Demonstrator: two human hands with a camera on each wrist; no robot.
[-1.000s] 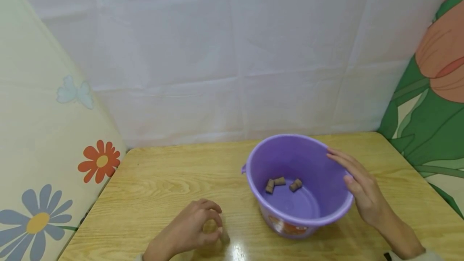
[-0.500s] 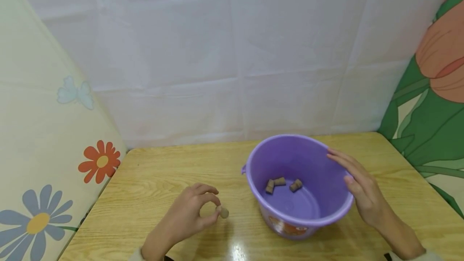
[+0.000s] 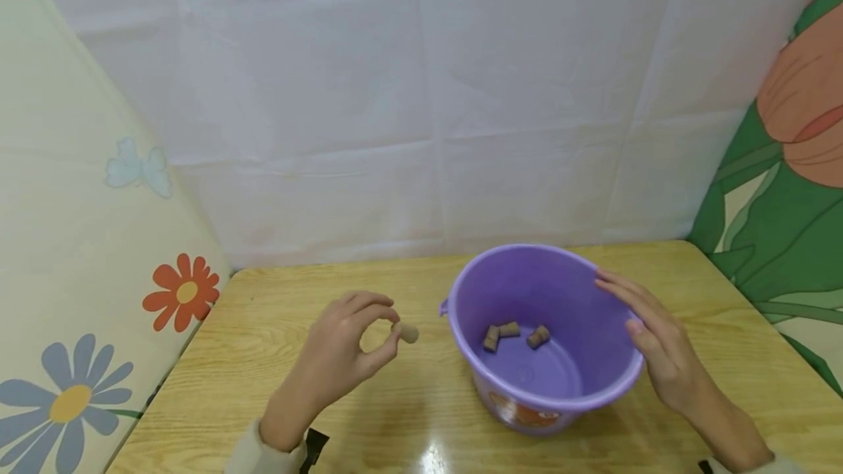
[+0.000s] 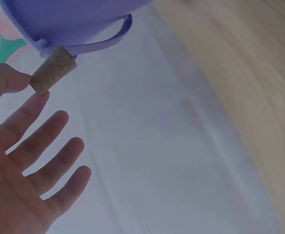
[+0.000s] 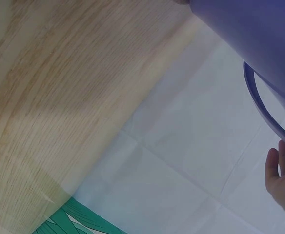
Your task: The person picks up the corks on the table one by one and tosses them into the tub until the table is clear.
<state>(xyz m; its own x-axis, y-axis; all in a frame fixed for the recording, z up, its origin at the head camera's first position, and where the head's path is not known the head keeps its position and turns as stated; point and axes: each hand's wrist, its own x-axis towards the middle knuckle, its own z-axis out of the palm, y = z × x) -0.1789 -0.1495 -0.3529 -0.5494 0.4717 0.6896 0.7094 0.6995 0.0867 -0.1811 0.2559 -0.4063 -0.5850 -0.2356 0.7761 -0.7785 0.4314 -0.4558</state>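
Observation:
Between thumb and index fingertip, my left hand (image 3: 339, 346) pinches a tapered cork stopper (image 3: 409, 333), held in the air left of a purple bucket (image 3: 476, 366). The left wrist view shows the speckled cork (image 4: 53, 70) up close, its other three fingers spread and free of it. My right hand (image 3: 658, 346) rests with extended fingers on the bucket's right rim. Three more corks (image 3: 538, 336) lie on the bucket floor, towards its left and middle.
The bucket stands on a wood-grain table (image 3: 296, 313). A white cloth (image 3: 316, 108) hangs behind the table. Flower-printed panels flank it on the left (image 3: 66, 203) and right (image 3: 790, 240). The bucket's handle (image 4: 103, 45) hangs down its far side.
My left hand has lifted the cork from near the tabletop and moved it up and away from me. The right hand and the bucket have stayed in place.

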